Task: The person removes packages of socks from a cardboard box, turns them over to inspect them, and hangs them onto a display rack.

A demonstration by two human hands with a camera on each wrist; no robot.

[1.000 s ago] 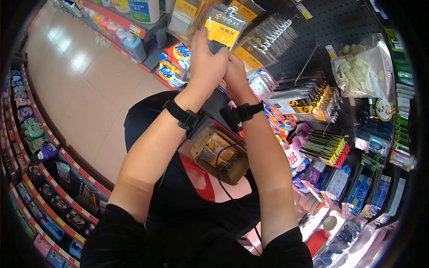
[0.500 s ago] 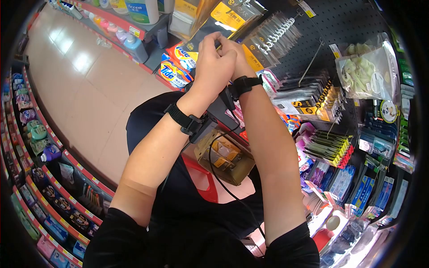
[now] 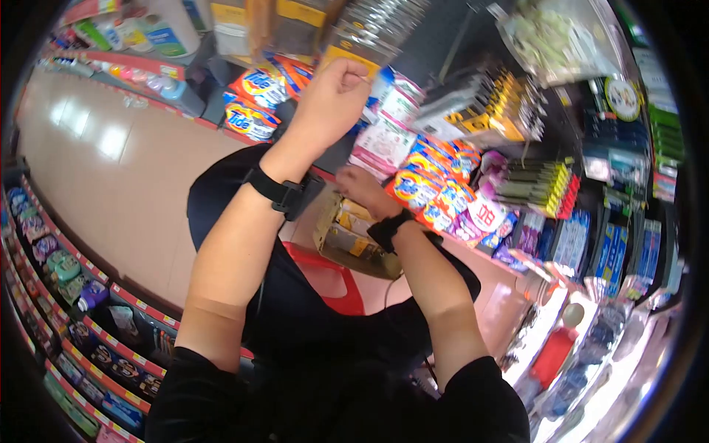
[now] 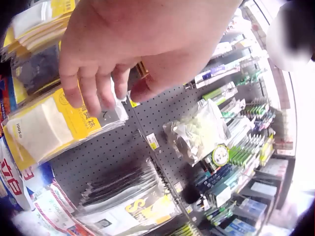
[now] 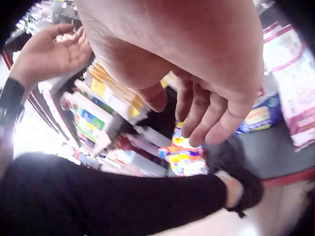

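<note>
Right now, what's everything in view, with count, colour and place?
Yellow-labelled packets: several, yellow, hanging, upper centre
Tide packets: several, orange, on the shelf
Bottles: several, mixed colours, upper left
Bagged item: one, pale green, upper right
Box: one, brown, centre
Pegboard: one, dark grey, behind hanging goods
Plastic piece: one, red, beside box
Smaller goods: uncountable, mixed colours, both sides
Wristbands: two, black, on the wrists
Left hand: one, bare, upper centre
Right hand: one, bare, centre
Sleeves: two, black, bottom

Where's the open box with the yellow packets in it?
In the head view, the open box is near the middle, just below the right hand and beside the red plastic thing.
</note>
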